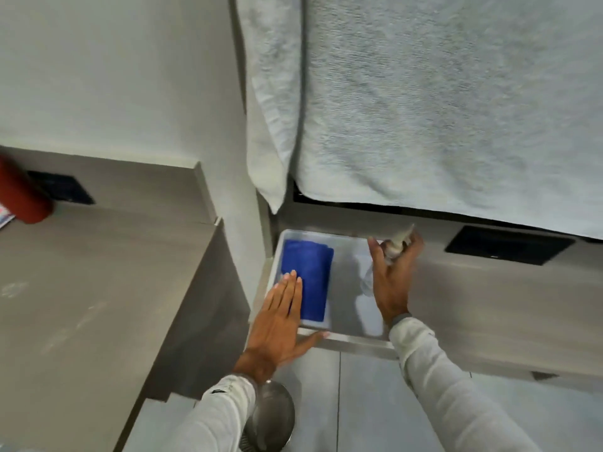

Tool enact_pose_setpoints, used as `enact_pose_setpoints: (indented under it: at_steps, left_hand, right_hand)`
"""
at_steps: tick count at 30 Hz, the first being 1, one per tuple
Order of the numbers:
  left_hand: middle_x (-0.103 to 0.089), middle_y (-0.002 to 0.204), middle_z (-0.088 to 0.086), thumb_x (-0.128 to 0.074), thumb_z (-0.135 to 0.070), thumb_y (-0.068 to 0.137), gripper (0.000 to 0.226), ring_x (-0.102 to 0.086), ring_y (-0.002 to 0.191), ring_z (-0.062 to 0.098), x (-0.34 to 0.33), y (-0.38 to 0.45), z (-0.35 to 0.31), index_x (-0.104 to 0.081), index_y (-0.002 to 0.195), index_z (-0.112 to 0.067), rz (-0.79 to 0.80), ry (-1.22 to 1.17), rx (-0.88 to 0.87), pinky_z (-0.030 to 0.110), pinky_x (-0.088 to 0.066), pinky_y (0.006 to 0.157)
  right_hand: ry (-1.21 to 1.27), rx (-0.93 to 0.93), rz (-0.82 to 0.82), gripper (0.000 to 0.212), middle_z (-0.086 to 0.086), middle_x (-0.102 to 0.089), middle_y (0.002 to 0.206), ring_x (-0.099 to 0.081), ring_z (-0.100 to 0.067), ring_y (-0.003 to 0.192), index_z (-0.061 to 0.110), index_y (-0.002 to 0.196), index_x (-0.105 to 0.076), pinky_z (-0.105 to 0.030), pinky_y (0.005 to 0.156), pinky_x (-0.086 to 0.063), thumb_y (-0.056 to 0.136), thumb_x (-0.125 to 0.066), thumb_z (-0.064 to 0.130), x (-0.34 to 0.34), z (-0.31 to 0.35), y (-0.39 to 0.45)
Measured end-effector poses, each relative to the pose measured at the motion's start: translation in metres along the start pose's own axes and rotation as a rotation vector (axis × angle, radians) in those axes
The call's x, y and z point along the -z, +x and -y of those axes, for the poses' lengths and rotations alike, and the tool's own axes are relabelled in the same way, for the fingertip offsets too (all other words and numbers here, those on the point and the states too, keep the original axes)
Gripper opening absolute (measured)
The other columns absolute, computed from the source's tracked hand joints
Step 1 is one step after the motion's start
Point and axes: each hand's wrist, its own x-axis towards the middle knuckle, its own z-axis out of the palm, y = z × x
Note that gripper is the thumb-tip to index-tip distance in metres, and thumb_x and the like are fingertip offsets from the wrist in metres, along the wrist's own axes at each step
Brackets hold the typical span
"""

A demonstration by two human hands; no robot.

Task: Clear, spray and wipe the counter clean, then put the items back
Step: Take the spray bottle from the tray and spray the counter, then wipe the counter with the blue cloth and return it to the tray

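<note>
A white tray [346, 243] sits low between the grey counter [98, 288] and a grey ledge. A folded blue cloth [308, 275] lies in the tray's left half. My left hand [280, 324] is flat with fingers apart, its fingertips over the near end of the blue cloth and its thumb by the tray's front rim. My right hand [393, 275] is over the tray's right side and grips a spray bottle [396, 243] by its neck; the pale nozzle shows above my fingers and the clear body hangs below, blurred.
A large white towel [440, 109] hangs above the tray. A dark red cylinder [23, 197] lies at the counter's far left beside a black wall socket [62, 187]. Another black socket [509, 244] is set in the ledge. A metal bin lid [270, 415] stands below my left sleeve.
</note>
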Motion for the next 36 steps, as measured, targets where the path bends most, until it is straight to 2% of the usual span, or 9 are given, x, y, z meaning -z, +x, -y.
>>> enact_pose_setpoints:
  at_steps: [5, 10, 12, 17, 20, 24, 28, 32, 36]
  left_hand:
    - [-0.008, 0.167, 0.013, -0.028, -0.095, 0.075, 0.123, -0.005, 0.155, 0.026, -0.010, 0.012, 0.006, -0.009, 0.156, -0.005, 0.021, 0.031, -0.028, 0.045, -0.010, 0.126]
    - [-0.005, 0.167, 0.013, -0.024, -0.097, 0.073, 0.125, -0.004, 0.156, 0.025, -0.011, 0.016, 0.006, -0.007, 0.156, -0.004, 0.059, 0.037, -0.014, 0.047, -0.011, 0.128]
    - [-0.007, 0.167, 0.014, -0.024, -0.096, 0.073, 0.125, -0.005, 0.155, 0.026, -0.012, 0.016, 0.007, -0.008, 0.156, -0.004, 0.057, 0.035, -0.012, 0.047, -0.013, 0.128]
    - [-0.006, 0.167, 0.013, -0.025, -0.097, 0.072, 0.127, -0.005, 0.155, 0.025, -0.010, 0.015, 0.007, -0.007, 0.157, -0.004, 0.057, 0.018, -0.003, 0.047, -0.014, 0.128]
    - [-0.002, 0.167, 0.012, -0.027, -0.097, 0.073, 0.127, -0.001, 0.156, 0.025, -0.008, 0.014, 0.007, -0.003, 0.157, -0.005, 0.055, 0.006, -0.009, 0.046, -0.011, 0.128]
    - [0.009, 0.168, 0.009, -0.030, -0.088, 0.081, 0.115, 0.008, 0.155, 0.021, -0.002, 0.009, 0.019, 0.008, 0.157, -0.010, 0.012, -0.076, 0.001, 0.042, -0.001, 0.128]
    - [0.002, 0.167, 0.010, -0.019, -0.074, 0.093, 0.092, 0.003, 0.155, 0.021, 0.010, -0.015, 0.062, 0.000, 0.158, -0.011, -0.052, -0.037, 0.096, 0.041, -0.003, 0.128]
    - [-0.013, 0.166, 0.015, -0.012, -0.063, 0.098, 0.082, -0.011, 0.154, 0.026, 0.021, -0.057, 0.118, -0.014, 0.156, -0.005, -0.048, 0.096, 0.209, 0.042, -0.014, 0.127]
    - [-0.026, 0.162, 0.019, -0.009, -0.053, 0.103, 0.075, -0.025, 0.151, 0.032, 0.019, -0.101, 0.161, -0.026, 0.152, 0.001, -0.018, 0.150, 0.293, 0.048, -0.030, 0.121]
  right_hand:
    - [-0.113, 0.021, 0.043, 0.040, -0.010, -0.057, 0.084, -0.054, -0.004, 0.067, 0.005, 0.115, -0.044, -0.013, 0.071, -0.046, 0.092, -0.076, 0.013, -0.011, -0.032, 0.044]
    - [-0.179, 0.046, 0.066, 0.042, -0.007, -0.057, 0.078, -0.055, -0.008, 0.065, 0.023, 0.109, -0.039, -0.022, 0.067, -0.049, 0.091, -0.077, 0.022, -0.022, -0.056, 0.051]
    - [-0.184, 0.019, 0.060, 0.047, -0.007, -0.059, 0.083, -0.058, -0.009, 0.070, 0.027, 0.112, -0.039, -0.029, 0.070, -0.052, 0.089, -0.079, 0.027, -0.020, -0.062, 0.050]
    - [-0.276, 0.007, 0.126, 0.078, 0.007, -0.065, 0.094, -0.064, 0.008, 0.079, 0.030, 0.143, -0.032, -0.013, 0.074, -0.053, 0.085, -0.084, 0.028, -0.009, -0.061, 0.043]
    - [-0.326, -0.061, 0.116, 0.105, -0.012, -0.065, 0.128, -0.064, -0.015, 0.113, 0.016, 0.160, -0.018, -0.028, 0.098, -0.052, 0.081, -0.088, 0.027, 0.000, -0.047, 0.033]
    - [-0.354, -0.037, -0.024, 0.064, -0.009, -0.059, 0.119, -0.058, -0.017, 0.105, 0.011, 0.143, -0.043, -0.040, 0.097, -0.054, 0.091, -0.077, 0.021, 0.007, -0.026, -0.009]
    - [-0.623, 0.055, 0.365, 0.032, -0.012, -0.058, 0.128, -0.056, -0.027, 0.118, 0.009, 0.129, -0.057, -0.051, 0.103, -0.050, 0.099, -0.065, 0.018, -0.019, -0.028, -0.053]
    - [-0.912, 0.002, 0.751, 0.069, -0.016, -0.023, 0.167, -0.025, -0.037, 0.154, 0.019, 0.161, -0.026, -0.051, 0.125, -0.030, 0.103, -0.053, 0.045, -0.073, -0.034, -0.060]
    - [-1.185, -0.086, 0.863, 0.078, -0.023, 0.006, 0.171, 0.004, -0.041, 0.159, 0.027, 0.165, -0.005, -0.055, 0.128, -0.013, 0.103, -0.040, 0.059, -0.107, -0.052, -0.055]
